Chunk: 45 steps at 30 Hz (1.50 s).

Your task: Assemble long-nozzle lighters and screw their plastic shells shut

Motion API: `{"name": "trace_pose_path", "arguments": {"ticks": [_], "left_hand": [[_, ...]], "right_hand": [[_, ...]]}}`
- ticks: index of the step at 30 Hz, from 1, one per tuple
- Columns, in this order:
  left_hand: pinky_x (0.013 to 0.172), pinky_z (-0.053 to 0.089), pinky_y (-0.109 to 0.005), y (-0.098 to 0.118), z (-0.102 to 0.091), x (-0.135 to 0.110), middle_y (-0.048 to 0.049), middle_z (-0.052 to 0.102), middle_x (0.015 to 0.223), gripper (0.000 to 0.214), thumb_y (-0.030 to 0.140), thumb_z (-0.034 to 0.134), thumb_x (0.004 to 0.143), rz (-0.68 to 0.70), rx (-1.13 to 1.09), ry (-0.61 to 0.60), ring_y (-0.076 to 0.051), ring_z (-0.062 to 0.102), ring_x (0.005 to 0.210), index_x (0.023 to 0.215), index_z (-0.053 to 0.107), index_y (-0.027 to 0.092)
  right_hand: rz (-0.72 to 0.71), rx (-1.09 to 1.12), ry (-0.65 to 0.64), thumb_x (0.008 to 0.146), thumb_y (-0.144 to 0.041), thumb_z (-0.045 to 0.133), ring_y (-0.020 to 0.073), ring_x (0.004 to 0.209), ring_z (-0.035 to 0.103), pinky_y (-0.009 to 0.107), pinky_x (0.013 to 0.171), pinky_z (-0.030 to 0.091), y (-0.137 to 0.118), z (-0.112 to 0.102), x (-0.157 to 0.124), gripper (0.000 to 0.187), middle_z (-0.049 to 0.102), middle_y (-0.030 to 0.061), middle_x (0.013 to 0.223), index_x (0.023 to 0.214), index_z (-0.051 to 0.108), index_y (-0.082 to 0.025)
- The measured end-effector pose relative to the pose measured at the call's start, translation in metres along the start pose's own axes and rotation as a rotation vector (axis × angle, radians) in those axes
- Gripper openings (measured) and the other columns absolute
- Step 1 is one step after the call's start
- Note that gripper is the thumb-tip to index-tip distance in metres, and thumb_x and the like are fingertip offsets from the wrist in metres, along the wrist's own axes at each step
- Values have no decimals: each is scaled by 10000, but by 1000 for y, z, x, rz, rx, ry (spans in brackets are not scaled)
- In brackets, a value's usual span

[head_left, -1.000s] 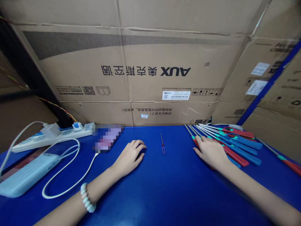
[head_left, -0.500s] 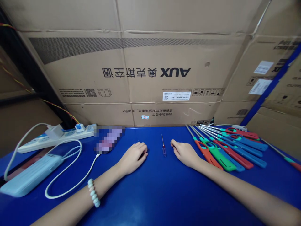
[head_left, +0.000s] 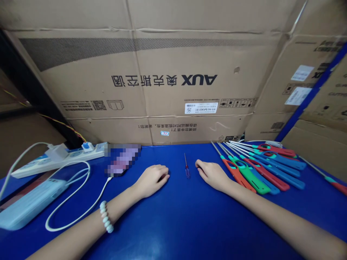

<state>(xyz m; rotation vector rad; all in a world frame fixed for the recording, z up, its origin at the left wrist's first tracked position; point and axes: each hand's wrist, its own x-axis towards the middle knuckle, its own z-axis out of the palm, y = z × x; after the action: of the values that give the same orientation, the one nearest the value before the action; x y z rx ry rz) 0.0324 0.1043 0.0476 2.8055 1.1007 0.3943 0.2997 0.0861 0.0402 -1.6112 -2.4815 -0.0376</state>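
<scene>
A small screwdriver [head_left: 187,171] with a clear purple handle lies on the blue table [head_left: 151,224], its thin shaft pointing away from me. My left hand [head_left: 154,180] rests to its left, fingers loosely curled in and nothing showing in them. On the other side, my right hand [head_left: 213,174] is folded into a loose fist, close to the screwdriver but apart from it. Just right of that hand, several long-nosed lighters [head_left: 256,177] with red, green, blue and orange handles lie fanned out, metal tubes pointing to the back.
At the left are a white power strip [head_left: 78,156], a light blue power bank [head_left: 32,206] and a blurred-out phone [head_left: 123,159] on a white cable [head_left: 89,213]. Another lighter [head_left: 329,179] lies far right. A large cardboard box [head_left: 162,54] walls off the back.
The view has shifted slightly, so everything sits a little further left and up. My hands and the screwdriver keep their places on the table.
</scene>
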Motion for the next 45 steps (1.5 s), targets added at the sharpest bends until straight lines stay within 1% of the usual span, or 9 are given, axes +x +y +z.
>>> {"name": "trace_pose_path", "arguments": {"ticks": [7,11,14,18,24,28,30,37,45], "left_hand": [[656,367,-274,2,-2,-2,-7,535,709,249,235,373,926,-6,16,-11,-164,503,674,690,434,186],[668,374,-278,1,0,-2,-7,539,718,252,238,371,929,5,31,-11,-161,499,674,692,438,185],[666,378,-278,0,1,-2,-7,542,722,247,236,369,927,6,26,-9,-159,496,672,700,448,183],[659,384,-277,1,0,-2,-10,540,720,252,243,360,926,15,11,12,-159,501,669,704,464,183],[659,385,-278,3,-2,-2,-5,536,709,247,231,374,924,19,28,18,-161,505,665,696,456,185],[661,378,-288,5,-3,-3,-12,556,732,237,223,381,934,30,123,34,-161,509,667,723,482,180],[670,377,-302,8,-4,-5,-33,575,771,239,216,361,943,81,214,94,-174,515,701,764,512,173],[954,338,-382,22,5,-22,-72,635,1094,212,145,410,933,472,373,410,-218,527,1071,1067,567,192],[969,337,-415,29,5,-14,-94,601,1180,246,180,396,954,369,322,246,-245,504,1126,1162,526,166]], "right_hand": [[0,-100,1,913,-184,416,187,784,627,254,648,349,1,-18,-4,141,673,64,892,930,556,-174],[193,-302,103,908,-196,413,201,843,629,261,684,386,21,-38,-3,173,668,88,935,937,580,-159],[343,-423,58,905,-258,436,246,926,622,282,699,412,42,-46,-3,228,652,149,1013,965,609,-123],[407,-416,-26,861,-354,525,285,879,642,307,659,427,61,-42,-3,280,675,176,916,873,656,-107],[385,-350,5,843,-215,468,294,824,639,342,690,409,59,-35,1,220,675,190,838,773,644,-104],[275,-268,71,884,-254,453,231,840,601,307,739,392,37,-39,-1,178,645,100,856,823,590,-157],[118,-150,143,911,-280,452,202,828,567,290,750,383,21,-40,-5,166,621,66,858,830,554,-178],[-286,43,125,959,-294,422,190,808,525,315,764,364,-23,-28,-22,187,593,49,861,887,557,-185],[-353,73,80,964,-215,376,180,764,543,313,755,400,-24,-26,-19,235,617,65,839,846,575,-170]]}}
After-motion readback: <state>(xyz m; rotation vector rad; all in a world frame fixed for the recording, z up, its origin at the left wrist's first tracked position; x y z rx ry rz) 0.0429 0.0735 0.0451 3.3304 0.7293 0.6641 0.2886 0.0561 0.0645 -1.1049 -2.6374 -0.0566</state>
